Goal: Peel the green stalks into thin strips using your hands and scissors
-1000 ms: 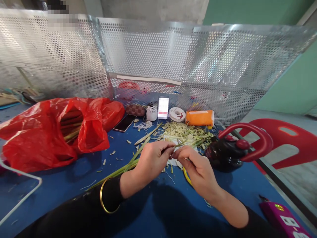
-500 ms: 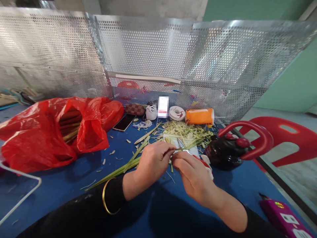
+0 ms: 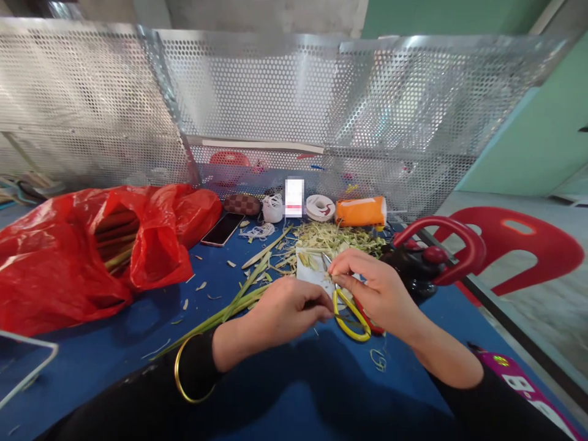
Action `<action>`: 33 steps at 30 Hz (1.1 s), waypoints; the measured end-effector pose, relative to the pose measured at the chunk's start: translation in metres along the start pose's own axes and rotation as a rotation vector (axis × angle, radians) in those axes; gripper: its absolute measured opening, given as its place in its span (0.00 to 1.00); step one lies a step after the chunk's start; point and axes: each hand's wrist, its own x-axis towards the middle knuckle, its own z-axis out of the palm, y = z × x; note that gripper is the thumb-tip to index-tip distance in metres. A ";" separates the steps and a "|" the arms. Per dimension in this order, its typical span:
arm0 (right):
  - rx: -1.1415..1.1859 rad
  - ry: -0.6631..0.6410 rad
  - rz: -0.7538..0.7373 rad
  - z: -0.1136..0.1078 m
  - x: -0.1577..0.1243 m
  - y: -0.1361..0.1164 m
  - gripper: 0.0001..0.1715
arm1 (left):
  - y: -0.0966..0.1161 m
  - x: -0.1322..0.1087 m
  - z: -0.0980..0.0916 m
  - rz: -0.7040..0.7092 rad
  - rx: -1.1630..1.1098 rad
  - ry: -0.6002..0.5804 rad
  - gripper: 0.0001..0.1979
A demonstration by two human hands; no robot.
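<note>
My left hand (image 3: 287, 309) is closed in a pinch, and a thin dark-green plant strip (image 3: 350, 320) runs out to the right from its fingertips. Higher and to the right, my right hand (image 3: 379, 288) has thumb and forefinger pressed together; what sits in that pinch is too small to name. Scissors with yellow and red handles (image 3: 340, 315) lie between and partly under the hands, blades pointing away across a white sheet (image 3: 305, 272). Long green stalks (image 3: 214, 320) lie on the blue table beside my left forearm. Beyond the hands is a heap of plant shavings (image 3: 344, 236).
A red plastic bag (image 3: 59, 245) with stalks inside stands left. A phone (image 3: 223, 229), string ball (image 3: 272, 209), white spool (image 3: 320, 209) and orange packet (image 3: 361, 212) line the back. A dark pot with a red handle (image 3: 416, 269) stands right, before a red chair (image 3: 514, 245).
My hands were close together at the fingertips and are now apart, the left lower and nearer me, the right farther right. The yellow scissor handle has come into sight. The view has shifted slightly.
</note>
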 end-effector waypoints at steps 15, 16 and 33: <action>-0.062 -0.024 0.021 0.030 -0.010 0.008 0.10 | -0.009 0.013 -0.002 -0.152 -0.711 0.448 0.09; -0.082 0.012 -0.017 0.032 -0.012 0.005 0.09 | -0.010 0.013 -0.001 -0.161 -0.731 0.442 0.09; -0.317 -0.051 -0.281 0.046 -0.019 -0.005 0.14 | -0.010 0.007 0.018 -0.143 -0.494 0.457 0.08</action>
